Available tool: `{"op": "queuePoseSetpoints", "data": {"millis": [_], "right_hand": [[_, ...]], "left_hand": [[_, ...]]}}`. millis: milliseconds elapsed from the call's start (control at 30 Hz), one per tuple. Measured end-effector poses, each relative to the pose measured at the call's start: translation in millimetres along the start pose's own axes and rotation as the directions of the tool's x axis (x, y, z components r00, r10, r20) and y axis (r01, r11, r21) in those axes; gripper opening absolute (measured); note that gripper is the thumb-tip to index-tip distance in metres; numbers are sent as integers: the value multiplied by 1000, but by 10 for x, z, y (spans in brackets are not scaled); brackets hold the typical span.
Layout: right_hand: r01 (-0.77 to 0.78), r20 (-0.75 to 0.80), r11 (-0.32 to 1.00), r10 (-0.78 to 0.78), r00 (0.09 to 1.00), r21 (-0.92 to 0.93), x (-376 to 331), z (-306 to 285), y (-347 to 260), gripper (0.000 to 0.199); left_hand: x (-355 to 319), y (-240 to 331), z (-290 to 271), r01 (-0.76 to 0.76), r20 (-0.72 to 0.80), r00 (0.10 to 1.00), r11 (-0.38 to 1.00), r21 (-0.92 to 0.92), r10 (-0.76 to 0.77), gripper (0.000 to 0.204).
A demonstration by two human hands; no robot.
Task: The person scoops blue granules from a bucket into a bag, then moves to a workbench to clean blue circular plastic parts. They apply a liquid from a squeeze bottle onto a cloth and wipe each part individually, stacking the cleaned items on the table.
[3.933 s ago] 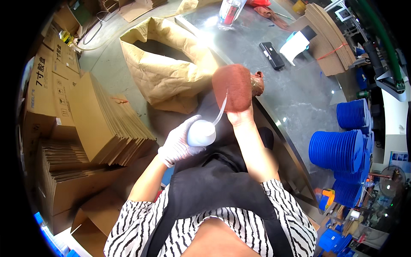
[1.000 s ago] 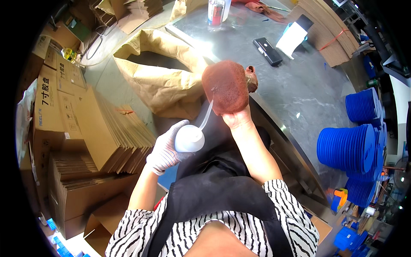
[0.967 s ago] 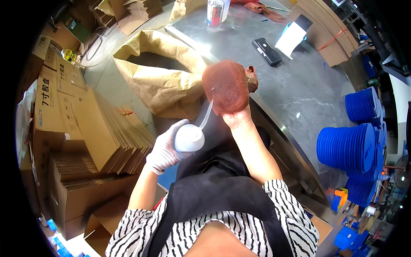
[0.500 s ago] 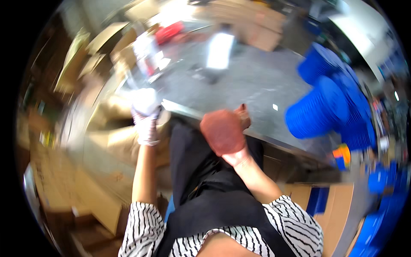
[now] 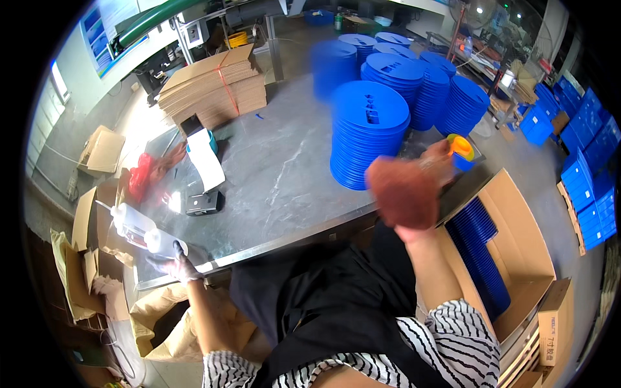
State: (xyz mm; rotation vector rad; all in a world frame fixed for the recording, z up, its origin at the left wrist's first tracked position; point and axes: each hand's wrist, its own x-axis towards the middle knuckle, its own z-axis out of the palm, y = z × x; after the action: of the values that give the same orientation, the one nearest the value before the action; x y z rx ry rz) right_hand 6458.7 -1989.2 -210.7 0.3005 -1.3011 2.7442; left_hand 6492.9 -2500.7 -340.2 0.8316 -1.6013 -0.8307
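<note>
My left hand (image 5: 176, 265), in a pale glove with dark fingertips, grips a white plastic bottle (image 5: 163, 242) at the table's near left corner. Beside it stands another white squeeze bottle (image 5: 132, 221) with a thin spout. My right hand (image 5: 407, 191) wears a reddish-brown glove and reaches out over the table's front right edge. Motion smears its fingers, so their grip is unclear. Just beyond them is an orange ring-shaped thing (image 5: 460, 147) on a small blue piece. Left of the right hand rises a stack of round blue discs (image 5: 369, 139).
More blue disc stacks (image 5: 394, 68) crowd the back right of the grey table (image 5: 278, 168). Strapped cardboard sheets (image 5: 217, 84) lie farther left, near a small black box (image 5: 204, 203) and red plastic (image 5: 139, 176). An open carton (image 5: 517, 252) with blue discs stands at the right.
The view has swung right. My right hand has moved away from my body toward the orange ring. My left hand stays at the white bottle on the table's left.
</note>
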Motion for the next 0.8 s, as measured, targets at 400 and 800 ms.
{"op": "queuePoseSetpoints", "data": {"millis": [400,800], "right_hand": [[-59,-205,964,114,972,259,1902,-608,-857,49],[-195,-37,962,206,978,191,1868,-781,-467,52]], "left_hand": [[-1962,2844,1337,639,915,352,663,-389,198,66],[-2000,3361,2292,955,988,-71,295,27,140,79]]}}
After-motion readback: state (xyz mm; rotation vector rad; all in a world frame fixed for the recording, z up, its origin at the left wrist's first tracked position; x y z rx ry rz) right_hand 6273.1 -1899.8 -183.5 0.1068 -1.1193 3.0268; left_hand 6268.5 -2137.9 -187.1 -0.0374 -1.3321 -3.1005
